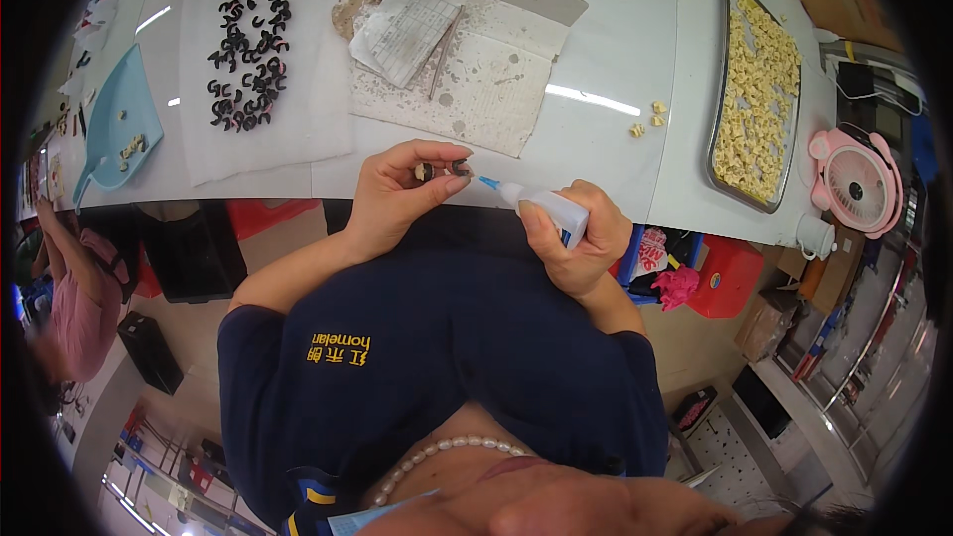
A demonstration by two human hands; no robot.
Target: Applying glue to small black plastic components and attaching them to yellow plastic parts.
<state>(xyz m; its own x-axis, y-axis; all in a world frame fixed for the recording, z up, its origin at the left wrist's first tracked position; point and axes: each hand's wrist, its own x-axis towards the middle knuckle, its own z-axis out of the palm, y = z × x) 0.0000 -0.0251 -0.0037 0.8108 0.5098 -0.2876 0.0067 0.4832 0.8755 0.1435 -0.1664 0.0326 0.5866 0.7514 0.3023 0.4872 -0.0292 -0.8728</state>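
Observation:
My left hand [394,191] is closed, pinching a small black curved piece [461,168] between thumb and forefinger. A cream-and-dark bit [425,172] shows between its fingers. My right hand [588,238] is wrapped round a translucent white squeeze bottle [564,215] with a blue nozzle. The bottle lies tilted, its tip pointing left, close to the black piece; whether they touch I cannot tell. Beyond my left hand, many similar black curved pieces [248,50] lie on a white sheet [318,139]. A stained piece of cardboard [496,119] rests past both hands, with folded paper [407,30] on it.
At the right stands a metal tray [717,164] full of small cream pieces, with a few loose ones [655,119] beside it. A pink fan [854,179] is at the table's right end. A light-blue dustpan [129,109] lies at the left. Another person [84,308] is at far left.

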